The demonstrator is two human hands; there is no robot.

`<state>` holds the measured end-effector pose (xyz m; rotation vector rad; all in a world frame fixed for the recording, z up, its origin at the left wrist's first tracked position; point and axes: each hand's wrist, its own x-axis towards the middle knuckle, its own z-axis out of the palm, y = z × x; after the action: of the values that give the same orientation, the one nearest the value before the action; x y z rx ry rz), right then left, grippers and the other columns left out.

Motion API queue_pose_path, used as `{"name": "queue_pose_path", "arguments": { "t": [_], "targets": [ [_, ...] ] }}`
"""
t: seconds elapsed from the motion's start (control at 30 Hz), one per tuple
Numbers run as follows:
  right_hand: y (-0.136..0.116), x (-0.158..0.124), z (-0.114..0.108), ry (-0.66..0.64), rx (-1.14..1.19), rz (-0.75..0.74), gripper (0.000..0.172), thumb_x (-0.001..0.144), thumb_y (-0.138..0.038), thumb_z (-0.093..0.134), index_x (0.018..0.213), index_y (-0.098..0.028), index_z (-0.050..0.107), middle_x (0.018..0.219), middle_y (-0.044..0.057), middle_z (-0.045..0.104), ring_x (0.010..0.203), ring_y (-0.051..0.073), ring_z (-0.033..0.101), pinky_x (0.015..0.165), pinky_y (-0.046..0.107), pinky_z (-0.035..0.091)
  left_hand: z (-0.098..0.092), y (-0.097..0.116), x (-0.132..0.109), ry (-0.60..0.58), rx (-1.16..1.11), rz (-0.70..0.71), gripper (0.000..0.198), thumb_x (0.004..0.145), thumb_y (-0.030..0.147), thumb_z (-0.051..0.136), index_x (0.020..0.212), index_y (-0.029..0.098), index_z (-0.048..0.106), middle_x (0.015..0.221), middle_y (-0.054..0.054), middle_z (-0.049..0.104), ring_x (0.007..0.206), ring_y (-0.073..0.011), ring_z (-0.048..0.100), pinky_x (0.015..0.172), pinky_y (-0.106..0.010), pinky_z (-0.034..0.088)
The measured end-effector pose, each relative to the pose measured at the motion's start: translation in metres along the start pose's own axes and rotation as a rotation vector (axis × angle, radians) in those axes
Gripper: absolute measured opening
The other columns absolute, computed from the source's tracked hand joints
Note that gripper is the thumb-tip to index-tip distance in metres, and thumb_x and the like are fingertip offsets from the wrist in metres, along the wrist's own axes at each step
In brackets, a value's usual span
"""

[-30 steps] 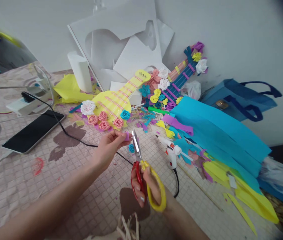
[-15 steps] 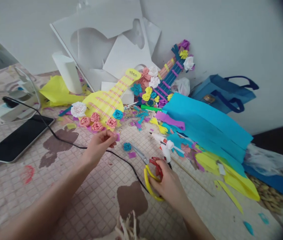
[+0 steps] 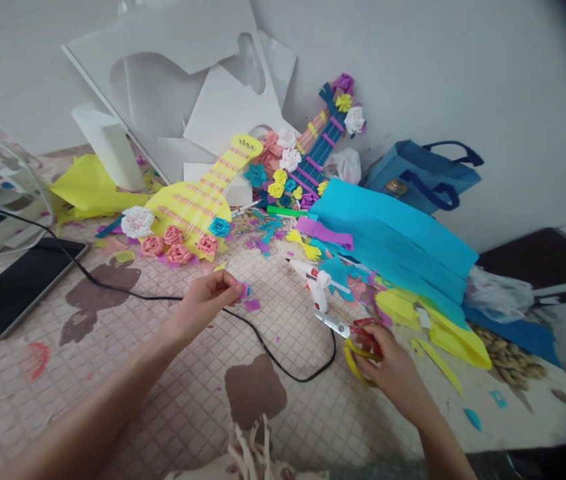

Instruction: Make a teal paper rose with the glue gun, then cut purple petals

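My left hand (image 3: 215, 293) is pinched on a small purple paper piece (image 3: 243, 291), and a bit of blue shows behind it. Another purple scrap (image 3: 252, 305) lies on the table just right of those fingertips. At the right, my right hand (image 3: 385, 357) is closed round scissors (image 3: 363, 353) with yellow and red handles, blades pointing up and left. Beyond the left hand lies a yellow paper guitar (image 3: 187, 207) with coral, white and blue paper flowers at its lower end. A white glue gun (image 3: 315, 283) rests on the table between the hands.
A black cable (image 3: 263, 343) crosses the table. The phone (image 3: 23, 287) lies at left. Behind are white boards (image 3: 233, 107), a blue decorated guitar (image 3: 320, 150) and a blue bag (image 3: 413, 177). Blue sheets (image 3: 387, 233) and yellow sheets (image 3: 443, 323) lie at right.
The view has shifted right. My left hand has moved right to where the blue flower lay, which is now mostly hidden. My right hand has carried the scissors right, away from the left hand.
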<state>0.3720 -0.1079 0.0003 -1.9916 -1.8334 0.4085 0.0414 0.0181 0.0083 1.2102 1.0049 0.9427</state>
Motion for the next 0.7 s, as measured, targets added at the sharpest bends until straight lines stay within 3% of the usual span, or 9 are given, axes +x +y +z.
{"name": "queue_pose_path", "arguments": {
  "t": [0.17, 0.3, 0.7],
  "targets": [
    [-0.03, 0.036, 0.033, 0.106, 0.011, 0.041, 0.027, 0.073, -0.031, 0.058, 0.096, -0.019, 0.053, 0.096, 0.01, 0.066, 0.084, 0.025, 0.064, 0.07, 0.036, 0.049, 0.0, 0.002, 0.0, 0.047, 0.016, 0.009, 0.026, 0.074, 0.039, 0.069, 0.069, 0.016, 0.058, 0.064, 0.0, 0.06, 0.062, -0.0107, 0.053, 0.059, -0.021, 0.041],
    [-0.04, 0.07, 0.052, 0.181, 0.019, 0.012, 0.03, 0.075, -0.034, 0.057, 0.099, -0.018, 0.055, 0.095, 0.013, 0.067, 0.088, 0.029, 0.064, 0.073, 0.04, 0.049, -0.009, 0.001, 0.0, 0.108, -0.002, 0.048, 0.025, 0.074, 0.039, 0.07, 0.07, 0.016, 0.059, 0.066, -0.001, 0.061, 0.063, -0.0119, 0.054, 0.06, -0.022, 0.043],
    [-0.071, 0.128, 0.08, 0.137, 0.153, -0.154, 0.034, 0.073, -0.029, 0.059, 0.105, -0.02, 0.054, 0.092, 0.007, 0.067, 0.081, 0.022, 0.064, 0.07, 0.034, 0.05, -0.016, 0.0, 0.0, 0.133, -0.024, 0.027, 0.029, 0.069, 0.041, 0.073, 0.066, 0.016, 0.059, 0.064, -0.002, 0.062, 0.059, -0.0119, 0.055, 0.056, -0.021, 0.044]
  ]
}}
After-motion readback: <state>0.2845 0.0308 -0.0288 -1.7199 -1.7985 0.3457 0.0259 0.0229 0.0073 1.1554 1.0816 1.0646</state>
